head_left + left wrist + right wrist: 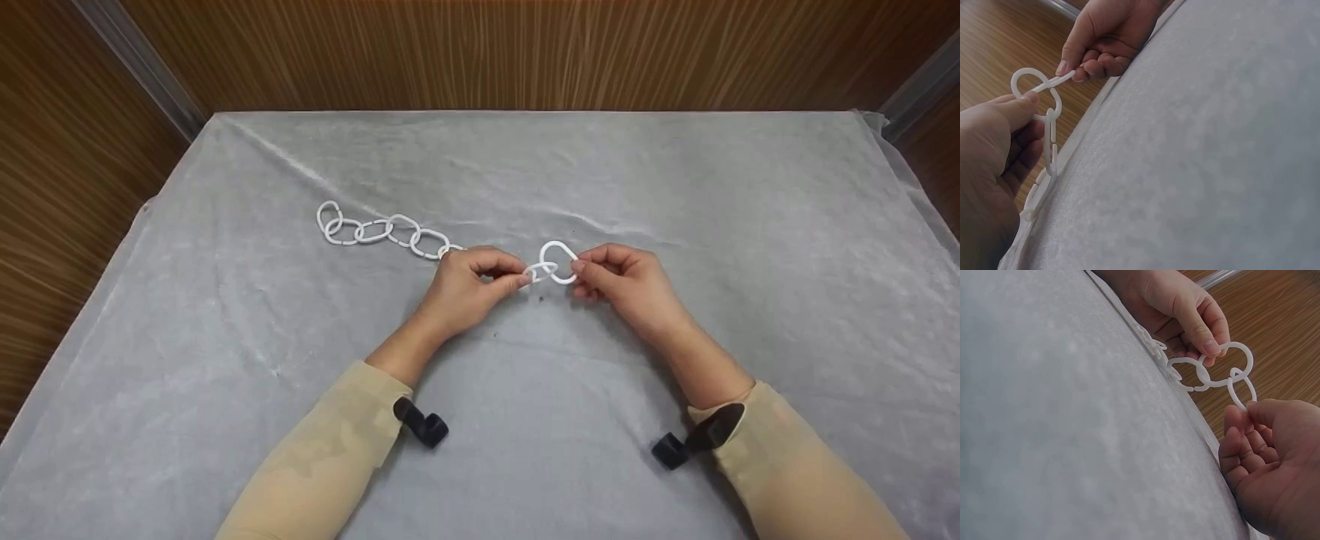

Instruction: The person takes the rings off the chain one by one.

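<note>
Beige, faintly mottled sleeves (315,457) carry black wrist devices (431,430).

Right hand (1280,467) pinching a white loop (1232,394), left hand (1176,309) pinching the next loop (1251,360), more loops (1185,360) joined on, grey cloth (1072,416), brown wood (1286,343)

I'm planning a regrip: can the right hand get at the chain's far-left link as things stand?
Probably not directly: the right hand pinches the end link, and the left hand sits in between. The far-left link itself looks uncovered.
</note>
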Demonstrator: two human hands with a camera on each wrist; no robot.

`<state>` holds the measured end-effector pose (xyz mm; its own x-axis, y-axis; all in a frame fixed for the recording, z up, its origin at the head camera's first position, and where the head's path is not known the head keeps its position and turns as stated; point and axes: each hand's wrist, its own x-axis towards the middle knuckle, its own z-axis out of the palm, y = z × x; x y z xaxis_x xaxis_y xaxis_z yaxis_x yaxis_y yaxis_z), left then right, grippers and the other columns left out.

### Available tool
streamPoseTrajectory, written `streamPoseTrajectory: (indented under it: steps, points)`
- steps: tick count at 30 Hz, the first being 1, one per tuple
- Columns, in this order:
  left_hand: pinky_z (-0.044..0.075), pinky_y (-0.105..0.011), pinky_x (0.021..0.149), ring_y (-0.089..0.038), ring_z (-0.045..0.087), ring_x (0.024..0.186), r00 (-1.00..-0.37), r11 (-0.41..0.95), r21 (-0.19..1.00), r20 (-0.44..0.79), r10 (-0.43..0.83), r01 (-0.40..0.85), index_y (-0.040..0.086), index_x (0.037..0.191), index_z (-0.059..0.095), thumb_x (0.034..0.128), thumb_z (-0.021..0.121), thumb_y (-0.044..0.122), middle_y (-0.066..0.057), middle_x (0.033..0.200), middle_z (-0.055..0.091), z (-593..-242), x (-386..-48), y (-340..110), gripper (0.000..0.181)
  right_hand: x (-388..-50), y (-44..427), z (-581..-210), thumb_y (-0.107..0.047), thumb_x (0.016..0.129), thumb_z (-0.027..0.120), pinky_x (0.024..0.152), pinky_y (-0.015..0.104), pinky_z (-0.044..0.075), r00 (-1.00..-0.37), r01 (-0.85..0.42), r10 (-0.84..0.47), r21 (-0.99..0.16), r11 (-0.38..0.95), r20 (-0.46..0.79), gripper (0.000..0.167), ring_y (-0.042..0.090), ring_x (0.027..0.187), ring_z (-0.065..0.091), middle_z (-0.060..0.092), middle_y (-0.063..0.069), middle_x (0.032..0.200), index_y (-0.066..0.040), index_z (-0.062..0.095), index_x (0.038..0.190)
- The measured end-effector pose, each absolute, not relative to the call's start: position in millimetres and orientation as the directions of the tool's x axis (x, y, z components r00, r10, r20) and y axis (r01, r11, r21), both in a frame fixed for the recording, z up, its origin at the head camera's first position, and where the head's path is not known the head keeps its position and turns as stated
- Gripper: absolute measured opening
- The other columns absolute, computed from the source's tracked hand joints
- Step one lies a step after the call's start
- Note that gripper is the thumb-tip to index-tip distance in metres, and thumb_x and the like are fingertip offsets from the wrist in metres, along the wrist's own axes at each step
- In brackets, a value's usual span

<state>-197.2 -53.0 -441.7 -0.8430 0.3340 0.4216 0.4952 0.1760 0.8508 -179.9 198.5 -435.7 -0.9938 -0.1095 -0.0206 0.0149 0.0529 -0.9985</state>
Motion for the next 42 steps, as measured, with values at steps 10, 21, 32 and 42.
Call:
streamPoseTrajectory:
  steps: [10, 21, 32, 42]
  points:
    - [0.055, -0.029, 0.079, -0.009, 0.068, 0.083, -0.848, 0.165, 0.860, 0.412, 0.333, 0.483, 0.005, 0.091, 0.084, 0.0870, 0.089, 0.008, 0.001, 0.088, 0.078, -441.7, -197.1, -53.5, 0.007, -179.4, 197.6, -433.8, -0.005, 0.100, 0.073, 0.065, 0.024, 0.058, -0.995, 0.025, -0.092, -0.999, 0.048, -0.030, 0.014, 0.012, 0.066, 0.070, 0.071, 0.004, 0.075, 0.009, 0.071, 0.103]
    - [0.055, -0.029, 0.080, -0.011, 0.069, 0.084, -0.858, 0.158, 0.872, 0.396, 0.327, 0.463, 0.006, 0.091, 0.084, 0.0872, 0.089, 0.008, 0.001, 0.089, 0.079, -440.7, -196.1, -53.1, 0.006, -179.6, 197.9, -433.5, -0.004, 0.100, 0.073, 0.065, 0.024, 0.058, -0.997, 0.028, -0.072, -0.998, 0.048, -0.032, 0.018, 0.011, 0.066, 0.070, 0.072, 0.004, 0.076, 0.013, 0.070, 0.105]
    - [0.055, -0.027, 0.078, -0.011, 0.068, 0.081, -0.875, 0.158, 0.883, 0.386, 0.293, 0.442, 0.003, 0.092, 0.083, 0.0882, 0.087, 0.007, -0.002, 0.088, 0.079, -444.0, -197.2, -54.5, 0.007, -179.4, 197.8, -433.7, -0.007, 0.100, 0.074, 0.065, 0.024, 0.057, -0.999, 0.011, -0.052, -0.998, 0.069, -0.015, 0.017, 0.011, 0.067, 0.069, 0.072, 0.004, 0.076, 0.009, 0.071, 0.106]
    - [0.055, -0.024, 0.073, -0.008, 0.067, 0.078, -0.892, 0.131, 0.908, 0.351, 0.285, 0.399, 0.001, 0.093, 0.082, 0.0893, 0.087, 0.009, -0.002, 0.087, 0.078, -445.5, -199.7, -55.2, 0.011, -180.0, 199.9, -430.2, -0.008, 0.101, 0.073, 0.066, 0.022, 0.056, -1.000, -0.011, -0.029, -0.998, 0.064, 0.009, 0.016, 0.011, 0.068, 0.069, 0.072, 0.003, 0.076, 0.008, 0.071, 0.105]
